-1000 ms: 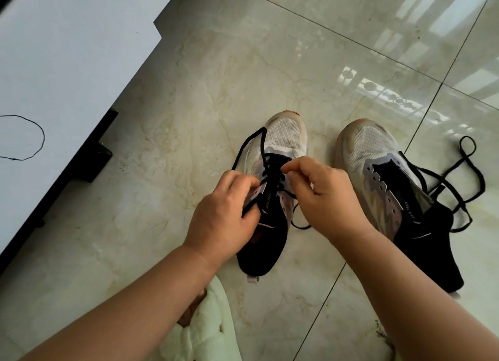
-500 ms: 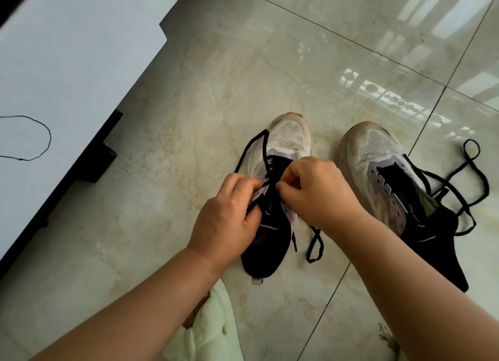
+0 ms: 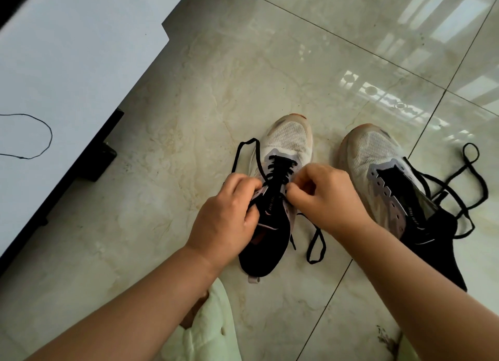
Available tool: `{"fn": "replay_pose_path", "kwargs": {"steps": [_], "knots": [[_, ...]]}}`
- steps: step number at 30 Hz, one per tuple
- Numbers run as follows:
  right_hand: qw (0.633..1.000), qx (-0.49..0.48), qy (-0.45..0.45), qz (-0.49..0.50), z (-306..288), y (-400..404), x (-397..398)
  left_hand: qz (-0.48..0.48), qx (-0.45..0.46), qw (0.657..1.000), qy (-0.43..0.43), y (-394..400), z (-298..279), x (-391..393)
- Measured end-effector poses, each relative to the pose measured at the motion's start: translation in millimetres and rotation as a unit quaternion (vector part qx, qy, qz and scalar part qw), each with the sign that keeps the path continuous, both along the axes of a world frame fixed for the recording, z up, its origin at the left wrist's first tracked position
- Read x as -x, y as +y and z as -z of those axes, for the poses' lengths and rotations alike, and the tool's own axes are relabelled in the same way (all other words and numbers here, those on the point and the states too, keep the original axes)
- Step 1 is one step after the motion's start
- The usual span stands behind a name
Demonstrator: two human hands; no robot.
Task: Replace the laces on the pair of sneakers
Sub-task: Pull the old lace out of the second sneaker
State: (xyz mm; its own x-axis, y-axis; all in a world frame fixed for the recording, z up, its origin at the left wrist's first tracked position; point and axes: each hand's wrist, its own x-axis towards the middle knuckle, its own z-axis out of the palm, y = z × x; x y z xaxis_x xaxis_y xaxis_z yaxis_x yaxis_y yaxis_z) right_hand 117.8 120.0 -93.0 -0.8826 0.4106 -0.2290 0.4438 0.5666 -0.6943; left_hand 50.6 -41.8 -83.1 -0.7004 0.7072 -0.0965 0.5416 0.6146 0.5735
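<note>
Two sneakers sit side by side on the tile floor (image 3: 189, 90), toes pointing away from the person. The left sneaker (image 3: 286, 150) has a black lace (image 3: 279, 171) crossed through its front holes. The right sneaker (image 3: 378, 166) has bare holes, and a loose lace (image 3: 459, 187) lies touching its far side.

The job looks about half done on the first shoe. The left hand (image 3: 226, 220) has curled fingers that pinch the lace at the shoe's left edge. The right hand (image 3: 326, 196) has curled fingers that seem to pinch something small at the right edge, most likely the other lace end.

Next, the person likely needs to poke a lace tip through the next hole and pull it snug.

The hands hide the middle holes, so which hole comes next cannot be told. The lace tips cannot be seen. A thin black string (image 3: 40, 150) lies on the white surface (image 3: 67, 63) at the left, cut off by the edge.
</note>
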Motion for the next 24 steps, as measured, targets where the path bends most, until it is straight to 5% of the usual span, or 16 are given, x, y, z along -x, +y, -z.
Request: {"fn": "replay_pose_path", "kwargs": {"steps": [3,8,13,15,20,24], "knots": [[0.989,0.120,-0.016,0.084,-0.7,-5.8,-5.1,0.003,-0.003,1.000,0.001,0.3,0.5,0.9],[0.971,0.182,-0.016,0.155,2.7,-12.3,-4.3,0.003,0.000,1.000,0.001,0.1,1.5,0.8],[0.995,-0.103,-0.007,0.006,1.9,3.6,-6.7,0.003,0.005,1.000,0.006,0.0,0.8,-1.0],[0.992,-0.126,0.000,0.011,2.3,6.3,-9.6,0.007,0.007,1.000,0.004,-0.1,1.0,-0.6],[0.968,0.172,-0.050,0.174,2.2,-1.0,-11.1,0.001,0.009,1.000,0.001,-1.3,0.5,0.3],[0.945,0.253,-0.063,0.197,1.9,-11.5,-9.4,0.000,0.008,1.000,0.002,-0.2,1.3,0.7]]}}
